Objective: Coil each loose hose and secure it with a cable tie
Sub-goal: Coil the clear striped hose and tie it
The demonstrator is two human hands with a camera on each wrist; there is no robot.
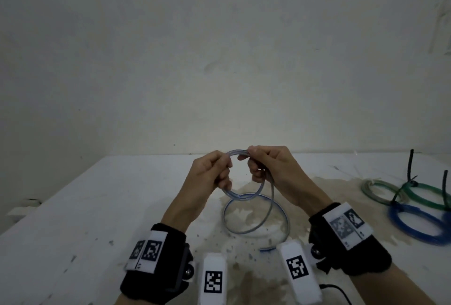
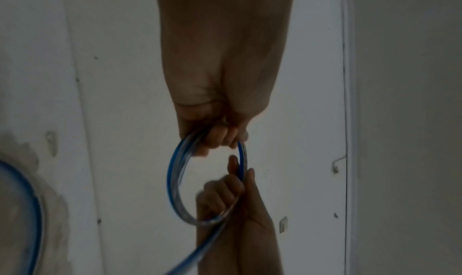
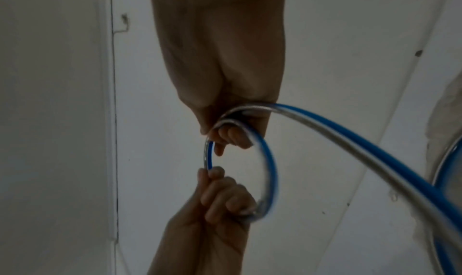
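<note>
White, stained worktop [image 1: 102,207] lies below my hands. Both my left hand [image 1: 210,173] and right hand [image 1: 271,170] curl round the clear hose [image 1: 244,212] (blue-striped), holding a small loop above the worktop's middle; its slack circles there.

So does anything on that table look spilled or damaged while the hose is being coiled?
Yes: a brownish stain spreads across the white table under the clear blue-striped hose, with dark flecks nearby. It looks like worn or soiled surface; no liquid shows.

A clear plastic hose with a blue stripe [image 1: 256,209]; green [image 1: 424,194] and blue coiled hoses [image 1: 415,221]; white table [image 1: 97,207], brown-stained.
</note>
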